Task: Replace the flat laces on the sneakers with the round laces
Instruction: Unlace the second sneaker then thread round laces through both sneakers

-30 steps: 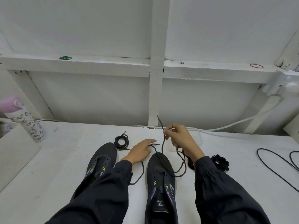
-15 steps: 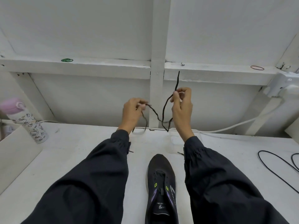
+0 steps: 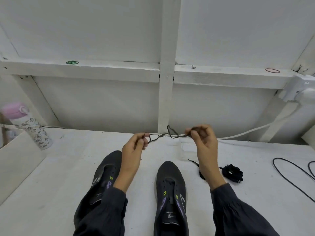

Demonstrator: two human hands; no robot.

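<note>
Round lace [image 3: 170,135]: thin dark cord, kinked, strung in the air between both hands, just in front of the foot of the upright white post [image 3: 166,99].

Left hand [image 3: 134,149]: left of the post's foot, fingers curled in, one lace end pinched at the fingertips.
Right hand [image 3: 202,142]: right of the post's foot, thumb and forefinger closed on the other end, remaining fingers loosely bent. A small loop of lace stands up beside this pinch.

Sneakers: black with purple and lime marks, toes towards the post.
- First sneaker [image 3: 170,184]: nearer than the post and almost in line with it. Tongue label carries pale print, too small to read.
- Second sneaker [image 3: 105,169]: left of the post line, partly under the left sleeve.

Flat lace [image 3: 197,169]: lies on the table right of the post line, partly behind the right wrist. Dark lace bundle [image 3: 232,172] is further right.

Surface: white painted table [image 3: 68,167], scuffed, with white boarded walls behind it. The post meets a horizontal ledge [image 3: 102,68].
- Ledge left of post: green rubber bands [image 3: 72,62].
- Ledge right of post: red rubber band [image 3: 272,70].
- Far left of post: patterned bottle [image 3: 29,128], pink lid.
- Right of post: white cable [image 3: 247,132] along the wall foot, black cable [image 3: 289,178] on the table.
</note>
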